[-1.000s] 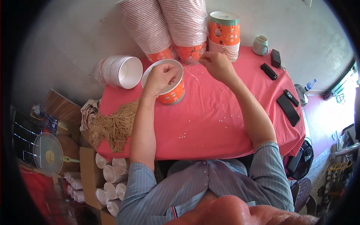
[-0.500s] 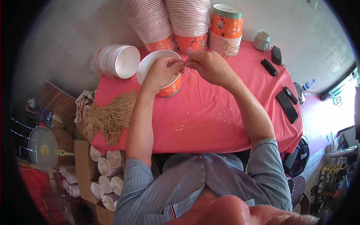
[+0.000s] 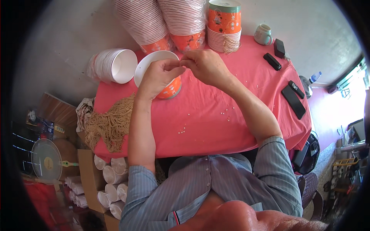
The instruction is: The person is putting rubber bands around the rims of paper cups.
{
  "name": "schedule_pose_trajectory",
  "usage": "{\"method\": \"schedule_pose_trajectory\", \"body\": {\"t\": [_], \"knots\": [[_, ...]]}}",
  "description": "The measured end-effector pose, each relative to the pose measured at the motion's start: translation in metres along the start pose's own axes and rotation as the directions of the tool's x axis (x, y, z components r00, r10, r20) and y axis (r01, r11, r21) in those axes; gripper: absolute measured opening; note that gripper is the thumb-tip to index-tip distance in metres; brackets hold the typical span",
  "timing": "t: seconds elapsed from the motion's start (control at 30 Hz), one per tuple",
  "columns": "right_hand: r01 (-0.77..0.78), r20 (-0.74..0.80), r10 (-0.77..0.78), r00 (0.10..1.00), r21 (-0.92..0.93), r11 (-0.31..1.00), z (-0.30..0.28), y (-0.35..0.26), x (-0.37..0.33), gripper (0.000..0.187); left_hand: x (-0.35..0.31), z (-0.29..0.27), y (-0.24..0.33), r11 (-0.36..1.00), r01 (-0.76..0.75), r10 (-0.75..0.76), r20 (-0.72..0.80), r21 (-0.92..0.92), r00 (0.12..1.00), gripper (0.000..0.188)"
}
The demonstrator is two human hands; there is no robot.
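Note:
My left hand (image 3: 155, 79) is raised over the front of an orange paper bucket (image 3: 172, 89) with a white inside. Its thumb and fingers are bent together, the tips almost meeting those of my right hand (image 3: 206, 66). The right hand pinches just beyond the bucket's right rim, its wrist coming in from the right. Whatever sits between the fingertips is too small to make out. The left hand covers part of the bucket. Left of my left forearm, a tangled bundle of tan cord (image 3: 111, 123) lies on the red cloth. Small white beads (image 3: 182, 131) are scattered between my forearms.
Tall wrapped stacks of paper buckets (image 3: 144, 23) stand against the wall, beside a shorter stack (image 3: 224, 23). Nested white buckets (image 3: 124, 66) lie sideways at the left. A mug (image 3: 263, 34), a black phone (image 3: 293, 102) and small black devices line the right side.
The whole view has shifted a little, so table and hands sit further left. My hands remain together by the bucket; thin strands seen below the right hand earlier no longer show.

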State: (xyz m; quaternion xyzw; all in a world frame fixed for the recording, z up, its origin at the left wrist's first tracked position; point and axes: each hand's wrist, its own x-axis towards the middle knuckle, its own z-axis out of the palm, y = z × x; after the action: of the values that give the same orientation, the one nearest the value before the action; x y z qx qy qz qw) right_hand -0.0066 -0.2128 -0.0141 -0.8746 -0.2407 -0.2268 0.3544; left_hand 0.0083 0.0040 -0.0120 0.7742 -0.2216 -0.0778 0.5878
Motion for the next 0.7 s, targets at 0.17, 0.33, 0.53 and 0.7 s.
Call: {"method": "schedule_pose_trajectory", "body": {"t": [0.17, 0.33, 0.53, 0.7], "knots": [[0.007, -0.021, -0.007, 1.000, -0.027, 1.000, 0.004, 0.000, 0.000, 0.018, -0.002, -0.001, 0.000, 1.000, 0.014, -0.014, -0.003, -0.015, 1.000, 0.028], [0.011, -0.017, -0.010, 1.000, 0.024, 1.000, 0.005, 0.003, 0.001, 0.018, 0.001, -0.002, -0.001, 1.000, 0.004, -0.003, -0.041, 0.015, 0.999, 0.024], [0.007, -0.034, -0.001, 0.999, 0.156, 0.988, -0.004, 0.016, 0.005, 0.023, 0.002, 0.003, 0.002, 1.000, -0.007, 0.008, -0.085, 0.021, 0.996, 0.022], [-0.116, 0.199, 0.067, 0.978, 0.244, 0.963, -0.001, 0.035, 0.009, 0.026, 0.003, 0.001, 0.000, 0.999, -0.050, 0.048, -0.122, -0.011, 0.991, 0.020]]}}
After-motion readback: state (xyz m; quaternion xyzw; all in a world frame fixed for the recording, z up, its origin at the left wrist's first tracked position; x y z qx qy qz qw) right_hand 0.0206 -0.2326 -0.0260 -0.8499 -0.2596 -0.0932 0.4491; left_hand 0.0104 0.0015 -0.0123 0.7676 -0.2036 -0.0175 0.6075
